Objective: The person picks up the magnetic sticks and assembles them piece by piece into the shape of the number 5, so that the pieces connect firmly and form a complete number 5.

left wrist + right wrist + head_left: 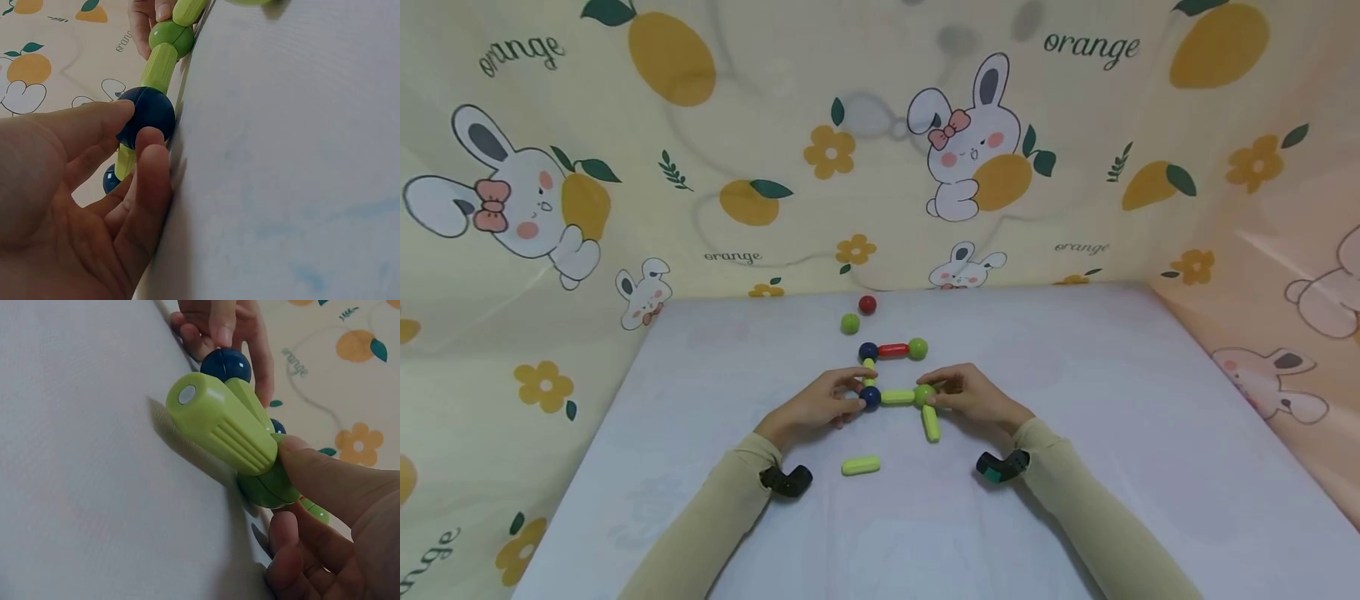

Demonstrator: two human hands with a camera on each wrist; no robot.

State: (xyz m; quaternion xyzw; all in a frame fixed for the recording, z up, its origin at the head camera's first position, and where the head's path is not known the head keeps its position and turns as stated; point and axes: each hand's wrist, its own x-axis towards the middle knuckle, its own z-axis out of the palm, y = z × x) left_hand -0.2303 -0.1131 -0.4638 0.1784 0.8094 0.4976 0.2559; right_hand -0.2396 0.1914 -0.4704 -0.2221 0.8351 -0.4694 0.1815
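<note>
A joined figure of balls and rods lies mid-table. My left hand (822,402) pinches its near dark blue ball (150,116) between thumb and fingers. My right hand (976,395) grips the green ball (269,487) at the figure's right corner. A yellow-green rod (897,397) joins these two balls, and another rod (219,425) points from the green ball toward the table's front. From the left ball a yellow-green rod (869,365) leads back to a second dark blue ball (868,352), then a red rod (892,351) and a green ball (918,348).
A loose yellow-green rod (861,466) lies in front of the figure, between the forearms. Behind the figure are a loose green ball (850,323) and a red ball (867,305). A printed cloth (880,200) hangs at the table's back edge.
</note>
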